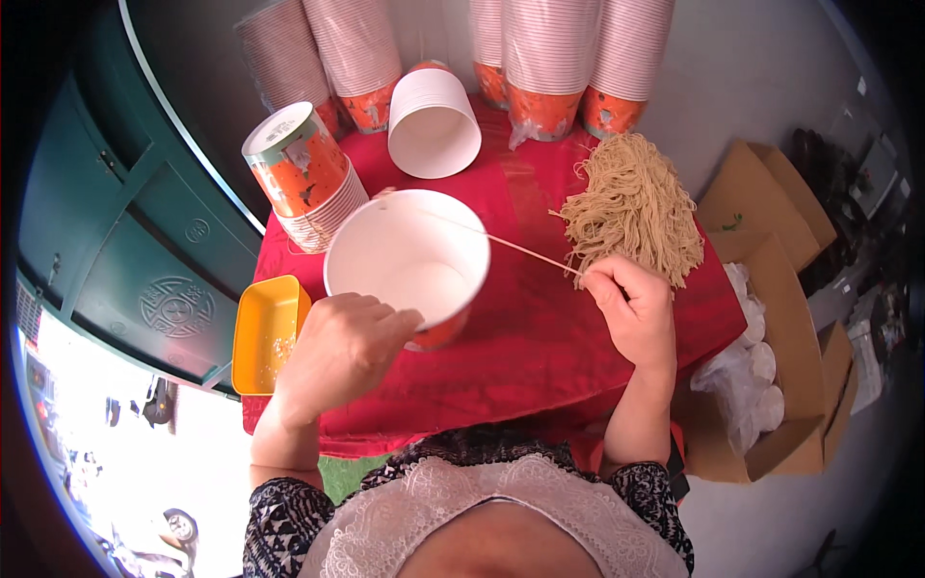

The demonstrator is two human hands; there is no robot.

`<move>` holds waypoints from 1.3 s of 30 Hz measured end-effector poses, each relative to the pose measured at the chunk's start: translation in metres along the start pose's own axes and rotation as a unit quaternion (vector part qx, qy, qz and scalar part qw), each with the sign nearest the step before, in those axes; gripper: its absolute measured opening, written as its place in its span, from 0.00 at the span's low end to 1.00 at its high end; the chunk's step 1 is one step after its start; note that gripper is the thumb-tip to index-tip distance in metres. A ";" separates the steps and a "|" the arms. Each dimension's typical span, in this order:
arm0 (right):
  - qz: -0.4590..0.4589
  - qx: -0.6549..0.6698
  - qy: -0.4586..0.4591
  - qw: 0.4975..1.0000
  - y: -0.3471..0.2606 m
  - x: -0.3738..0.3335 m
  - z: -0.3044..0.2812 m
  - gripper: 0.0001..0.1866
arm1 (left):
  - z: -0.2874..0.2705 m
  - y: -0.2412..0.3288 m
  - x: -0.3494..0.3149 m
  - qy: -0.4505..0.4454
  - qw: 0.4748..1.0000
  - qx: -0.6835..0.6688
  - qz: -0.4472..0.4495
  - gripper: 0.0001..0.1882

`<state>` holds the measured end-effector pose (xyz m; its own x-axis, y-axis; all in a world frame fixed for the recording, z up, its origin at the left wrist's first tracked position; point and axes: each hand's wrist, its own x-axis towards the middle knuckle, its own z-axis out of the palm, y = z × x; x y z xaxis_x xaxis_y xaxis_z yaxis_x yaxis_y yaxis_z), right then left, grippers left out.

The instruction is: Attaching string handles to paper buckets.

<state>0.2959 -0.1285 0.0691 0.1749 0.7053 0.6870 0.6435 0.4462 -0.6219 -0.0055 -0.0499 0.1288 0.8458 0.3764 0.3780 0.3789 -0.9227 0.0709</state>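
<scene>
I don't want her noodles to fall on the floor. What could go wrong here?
The right hand pinches only a few thin strands stretching to the paper bowl; they might snap or slip. The left hand holds the bowl tilted by its rim, so it could tip. The noodle pile lies near the edge of the red cloth and could get dragged off.

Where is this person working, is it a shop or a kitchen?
Probably a small food stall or packing spot: tall stacks of paper cups crowd a red-covered table, with a heap of noodles and cardboard boxes beside it.
</scene>
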 end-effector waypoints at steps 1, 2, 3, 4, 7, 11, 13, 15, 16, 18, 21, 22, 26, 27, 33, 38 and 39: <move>0.058 0.076 -0.034 0.995 0.002 -0.005 -0.002 0.06 | 0.007 -0.002 0.001 0.017 1.000 0.002 -0.019 0.07; 0.115 0.152 -0.067 0.979 0.003 -0.010 -0.002 0.07 | 0.013 -0.003 0.003 0.034 0.999 0.003 -0.038 0.07; 0.174 0.243 -0.078 0.951 0.006 -0.016 -0.001 0.08 | 0.016 -0.003 0.005 0.033 0.998 0.004 -0.050 0.08; 0.231 0.332 -0.088 0.910 0.009 -0.022 0.002 0.09 | 0.023 -0.005 0.005 0.032 0.998 0.002 -0.049 0.08; 0.295 0.508 -0.083 0.805 0.013 -0.034 0.016 0.10 | 0.044 -0.010 0.003 0.026 0.998 -0.001 -0.065 0.08; 0.325 0.656 -0.066 0.678 0.010 -0.037 0.041 0.12 | 0.049 -0.002 0.006 0.014 0.994 -0.003 -0.110 0.11; 0.314 0.723 -0.056 0.613 0.012 -0.040 0.055 0.12 | 0.046 0.006 0.012 0.006 0.992 0.003 -0.130 0.13; 0.304 0.747 -0.063 0.588 0.011 -0.042 0.063 0.12 | 0.046 0.018 0.017 0.134 0.988 0.040 -0.069 0.17; 0.292 0.769 -0.066 0.564 0.009 -0.043 0.066 0.12 | 0.050 0.018 0.011 0.125 0.991 -0.003 -0.055 0.20; 0.282 0.798 -0.068 0.528 0.005 -0.044 0.072 0.10 | 0.058 0.026 0.007 0.144 0.989 -0.034 -0.024 0.18; 0.297 0.804 -0.056 0.512 -0.005 -0.044 0.077 0.10 | 0.064 0.043 0.010 0.147 0.988 -0.048 -0.025 0.18; 0.297 0.805 -0.056 0.511 -0.006 -0.045 0.079 0.10 | 0.066 0.045 0.011 0.152 0.986 -0.057 -0.026 0.18; 0.295 0.812 -0.057 0.501 -0.002 -0.054 0.085 0.11 | 0.076 0.041 0.009 0.171 0.982 -0.075 -0.010 0.14; 0.283 0.818 -0.073 0.495 -0.002 -0.055 0.086 0.13 | 0.077 0.039 0.008 0.174 0.982 -0.071 -0.001 0.13; 0.183 0.322 0.065 0.927 -0.012 -0.067 0.089 0.17 | 0.068 0.042 0.000 0.137 0.990 -0.021 -0.018 0.13; 0.047 0.274 -0.112 0.954 -0.026 -0.065 0.082 0.16 | 0.056 0.042 0.000 0.115 0.993 -0.014 -0.010 0.11; 0.045 0.274 -0.112 0.954 -0.026 -0.064 0.085 0.16 | 0.055 0.041 0.001 0.115 0.993 -0.014 -0.007 0.09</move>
<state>0.2052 -0.1387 0.0091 0.0093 0.8273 0.5617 0.1371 0.5554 -0.8202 0.0318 -0.0827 0.0818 0.7318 0.3625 0.5771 0.3756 -0.9211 0.1024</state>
